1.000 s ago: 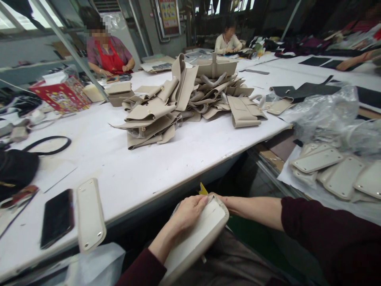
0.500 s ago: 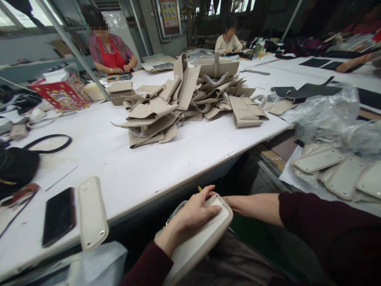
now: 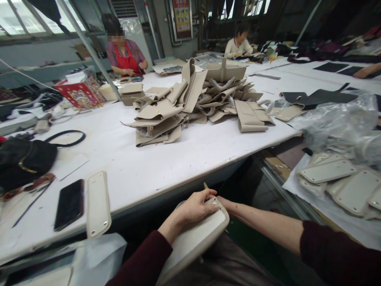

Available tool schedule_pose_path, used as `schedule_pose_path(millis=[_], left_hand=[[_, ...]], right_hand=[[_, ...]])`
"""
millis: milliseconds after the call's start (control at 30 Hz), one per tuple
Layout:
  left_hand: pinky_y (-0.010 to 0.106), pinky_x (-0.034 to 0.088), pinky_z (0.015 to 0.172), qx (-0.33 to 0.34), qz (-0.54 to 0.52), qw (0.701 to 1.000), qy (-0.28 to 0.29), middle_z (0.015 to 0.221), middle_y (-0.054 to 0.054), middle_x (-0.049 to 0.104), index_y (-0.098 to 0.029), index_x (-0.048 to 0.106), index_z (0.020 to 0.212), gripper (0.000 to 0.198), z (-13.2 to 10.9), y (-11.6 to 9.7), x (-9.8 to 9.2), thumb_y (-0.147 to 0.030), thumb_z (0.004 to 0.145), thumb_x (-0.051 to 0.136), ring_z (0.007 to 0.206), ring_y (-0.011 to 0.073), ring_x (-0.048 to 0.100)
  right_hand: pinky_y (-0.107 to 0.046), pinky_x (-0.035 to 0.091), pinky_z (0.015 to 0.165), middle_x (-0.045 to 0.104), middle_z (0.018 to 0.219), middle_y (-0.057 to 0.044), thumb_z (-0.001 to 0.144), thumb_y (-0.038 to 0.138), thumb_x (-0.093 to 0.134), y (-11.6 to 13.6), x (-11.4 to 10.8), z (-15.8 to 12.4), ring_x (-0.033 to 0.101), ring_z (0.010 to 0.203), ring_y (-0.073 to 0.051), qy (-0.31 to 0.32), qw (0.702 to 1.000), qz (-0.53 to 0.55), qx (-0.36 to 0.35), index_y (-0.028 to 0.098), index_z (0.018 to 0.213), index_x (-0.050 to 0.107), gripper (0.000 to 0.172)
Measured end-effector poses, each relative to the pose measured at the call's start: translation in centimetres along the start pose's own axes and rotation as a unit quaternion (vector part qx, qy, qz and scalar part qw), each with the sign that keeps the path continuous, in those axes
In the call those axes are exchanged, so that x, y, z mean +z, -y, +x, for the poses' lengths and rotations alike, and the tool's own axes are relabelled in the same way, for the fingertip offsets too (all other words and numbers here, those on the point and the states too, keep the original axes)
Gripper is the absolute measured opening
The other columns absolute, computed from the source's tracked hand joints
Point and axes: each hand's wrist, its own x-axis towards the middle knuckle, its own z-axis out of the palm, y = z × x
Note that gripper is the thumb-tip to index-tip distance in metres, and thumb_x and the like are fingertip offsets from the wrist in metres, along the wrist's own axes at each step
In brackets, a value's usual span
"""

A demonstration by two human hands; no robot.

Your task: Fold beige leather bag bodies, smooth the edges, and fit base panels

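A long beige leather panel (image 3: 195, 238) with rounded ends lies across my lap below the table edge. My left hand (image 3: 195, 206) rests on its far end, fingers curled over the top and pressing it. My right hand (image 3: 222, 200) reaches in from the right behind that same end; its fingers are mostly hidden by the panel and my left hand. A thin yellow tip (image 3: 205, 185) sticks up just beyond the hands. A second beige panel (image 3: 97, 203) lies flat on the white table (image 3: 131, 167) near its front edge.
A black phone (image 3: 69, 203) lies left of the flat panel, a black bag (image 3: 24, 159) farther left. A heap of beige bag pieces (image 3: 193, 99) fills mid-table. More beige panels (image 3: 336, 178) and clear plastic (image 3: 336, 119) sit at right. Two people work at the far side.
My left hand has slid along the panel's end and curled its fingers over it. The view has shifted slightly, so the table things sit further right in the frame.
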Motion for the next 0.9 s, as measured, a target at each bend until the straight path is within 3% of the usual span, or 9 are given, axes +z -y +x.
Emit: schedule_pose_path(millis=[200,300,367,400,500,667,733,833,900], left_hand=[[0.034,0.047,0.089,-0.003,-0.081,0.997,0.014,0.116,0.010,0.067,-0.015,0.048,0.132,0.057,0.5,0.7,0.3,-0.037,0.082,0.066,0.102,0.0231,0.062],[0.035,0.045,0.090,-0.016,-0.115,0.993,0.012,0.119,0.012,0.066,-0.013,0.044,0.136,0.063,0.8,1.4,0.4,-0.039,0.083,0.066,0.104,0.0242,0.062],[0.035,0.045,0.089,-0.024,-0.143,0.989,0.007,0.119,0.014,0.066,-0.013,0.039,0.140,0.068,1.0,1.9,0.6,-0.040,0.084,0.067,0.104,0.0244,0.062],[0.034,0.044,0.087,-0.030,-0.157,0.987,0.003,0.118,0.014,0.066,-0.013,0.037,0.142,0.071,1.1,2.1,0.6,-0.040,0.083,0.068,0.103,0.0239,0.062],[0.031,0.043,0.083,-0.053,-0.201,0.978,-0.002,0.116,0.014,0.066,-0.013,0.025,0.149,0.084,1.1,2.3,0.7,-0.039,0.083,0.070,0.096,0.0210,0.062],[0.030,0.044,0.081,-0.100,-0.278,0.955,-0.010,0.115,0.014,0.066,-0.009,0.000,0.154,0.110,0.9,1.3,0.5,-0.035,0.078,0.075,0.093,0.0198,0.062],[0.030,0.045,0.080,-0.114,-0.292,0.949,-0.021,0.115,0.015,0.066,-0.009,-0.004,0.154,0.115,0.8,0.8,0.5,-0.034,0.076,0.077,0.091,0.0201,0.062],[0.031,0.046,0.078,-0.128,-0.290,0.948,-0.034,0.111,0.013,0.067,-0.010,-0.008,0.154,0.119,0.8,0.4,0.4,-0.033,0.074,0.078,0.087,0.0197,0.063],[0.031,0.046,0.079,-0.134,-0.283,0.949,-0.036,0.110,0.012,0.067,-0.010,-0.006,0.154,0.118,0.8,0.4,0.4,-0.033,0.074,0.078,0.088,0.0200,0.063]], right_hand=[[-0.019,0.032,0.033,0.052,0.046,0.003,0.085,0.058,0.062,-0.8,-8.5,-3.4,0.045,0.033,-0.010,-0.047,0.995,-0.084,0.015,0.013,0.082,0.057,0.045],[-0.023,0.042,0.039,0.059,0.051,-0.003,0.080,0.076,0.051,1.2,-11.5,-5.3,0.055,0.039,-0.015,0.132,0.978,-0.150,0.061,0.013,0.079,0.059,0.063],[-0.025,0.046,0.044,0.062,0.057,-0.006,0.072,0.084,0.050,2.6,-11.6,-5.1,0.059,0.046,-0.017,0.247,0.930,-0.262,0.076,0.013,0.076,0.061,0.072],[-0.025,0.046,0.044,0.062,0.059,-0.005,0.067,0.086,0.052,3.2,-11.2,-4.6,0.059,0.047,-0.017,0.264,0.909,-0.316,0.066,0.013,0.075,0.060,0.074],[-0.022,0.036,0.046,0.059,0.062,-0.001,0.067,0.082,0.058,4.7,-9.5,-2.4,0.053,0.051,-0.013,0.195,0.890,-0.412,-0.030,0.015,0.074,0.058,0.067],[-0.028,0.020,0.057,0.054,0.064,-0.003,0.091,0.061,0.043,6.0,-7.7,-1.1,0.047,0.064,-0.014,-0.002,0.848,-0.491,-0.200,0.016,0.064,0.053,0.053],[-0.031,0.015,0.058,0.059,0.063,-0.005,0.093,0.059,0.042,6.4,-7.2,-1.3,0.049,0.063,-0.015,-0.039,0.797,-0.549,-0.250,0.017,0.064,0.057,0.054],[-0.032,0.013,0.057,0.066,0.063,-0.007,0.097,0.058,0.038,6.9,-6.6,-1.2,0.054,0.058,-0.015,-0.055,0.685,-0.649,-0.327,0.017,0.065,0.064,0.058],[-0.032,0.014,0.055,0.069,0.064,-0.007,0.099,0.057,0.035,7.1,-6.3,-1.0,0.057,0.056,-0.015,-0.060,0.642,-0.678,-0.353,0.018,0.067,0.067,0.060]])
